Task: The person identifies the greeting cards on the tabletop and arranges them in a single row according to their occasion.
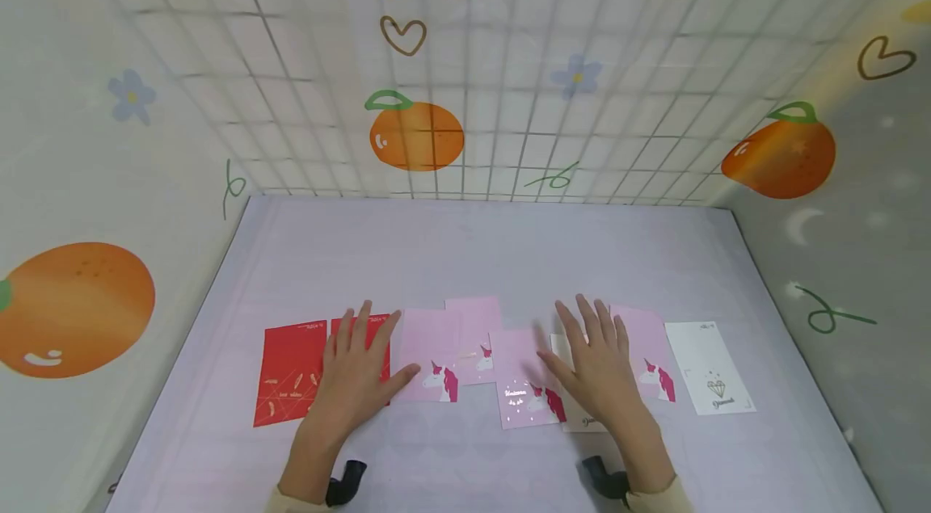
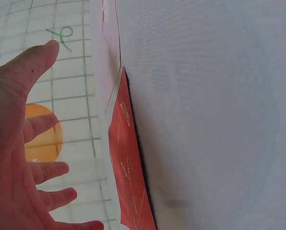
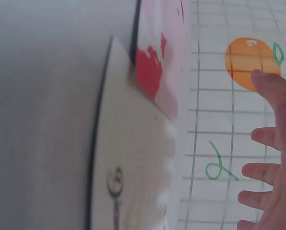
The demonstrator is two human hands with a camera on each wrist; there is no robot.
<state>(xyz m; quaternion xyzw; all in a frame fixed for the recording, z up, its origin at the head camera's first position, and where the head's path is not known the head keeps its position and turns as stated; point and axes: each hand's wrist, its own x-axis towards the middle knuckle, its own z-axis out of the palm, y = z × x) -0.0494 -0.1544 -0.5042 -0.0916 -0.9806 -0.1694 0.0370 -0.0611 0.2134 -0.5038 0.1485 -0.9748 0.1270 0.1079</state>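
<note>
Fingers (image 1: 361,327) spread and holding nothing, a person's left hand (image 1: 355,367) hovers above a flat red card (image 1: 380,324), its thumb (image 1: 402,380) over a smooth pink unicorn card (image 1: 427,343). The right hand (image 1: 600,367), likewise splayed, hangs above a thin white card (image 1: 579,416). More rectangular cards (image 1: 705,359) line the pale table (image 1: 473,254), before a sheer curtain (image 1: 473,65) printed with oranges (image 1: 417,137).

Eight cards (image 1: 711,359) ran left-to-right across the table (image 1: 465,254), grid panel (image 1: 524,117) behind. Some neighbours overlapped mid-row. Left hand (image 1: 356,363) was above second card from left (image 1: 385,365), right hand (image 1: 600,372) above third from right.
</note>
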